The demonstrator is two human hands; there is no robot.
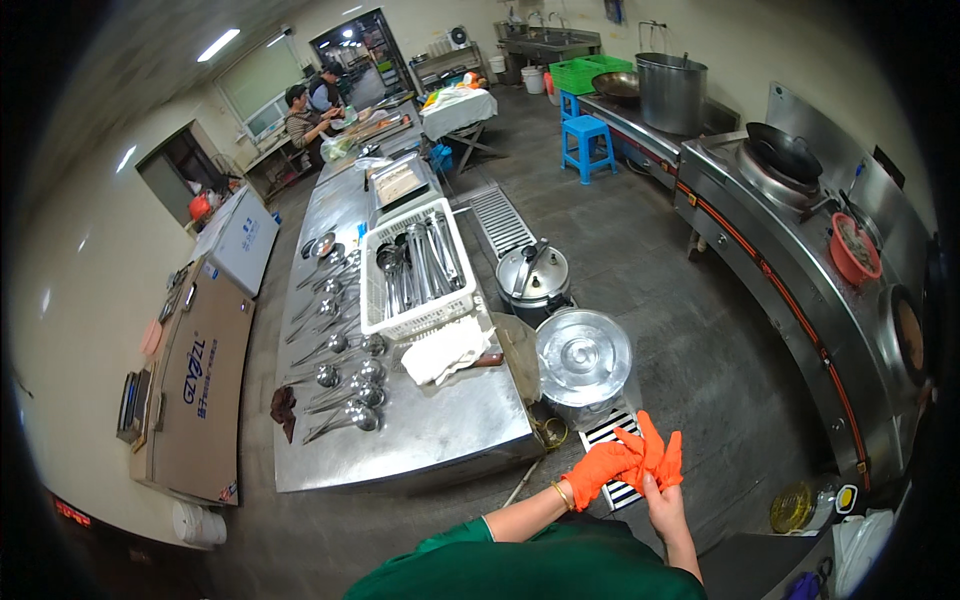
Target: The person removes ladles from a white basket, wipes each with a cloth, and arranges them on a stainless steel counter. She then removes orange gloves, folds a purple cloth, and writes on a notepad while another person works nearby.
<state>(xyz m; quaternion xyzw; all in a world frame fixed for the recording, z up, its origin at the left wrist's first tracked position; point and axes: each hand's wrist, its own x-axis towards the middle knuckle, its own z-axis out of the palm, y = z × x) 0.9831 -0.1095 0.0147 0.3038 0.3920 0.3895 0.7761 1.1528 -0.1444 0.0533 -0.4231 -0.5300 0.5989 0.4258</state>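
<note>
Both of my hands are together low in the picture, right of the steel table. My left hand wears an orange glove and a gold bracelet shows at its wrist; its fingers meet the other glove. A second orange glove covers the fingers of my right hand, while the thumb and the back of that hand are bare. How the left fingers close on this glove is hard to tell. On the steel table lie several steel ladles in rows, beside a white plastic basket of metal utensils.
A lidded metal pot and a pressure cooker stand on the floor right of the table. A white cloth lies near the basket. Stoves with a wok line the right side. Two people work at the table's far end.
</note>
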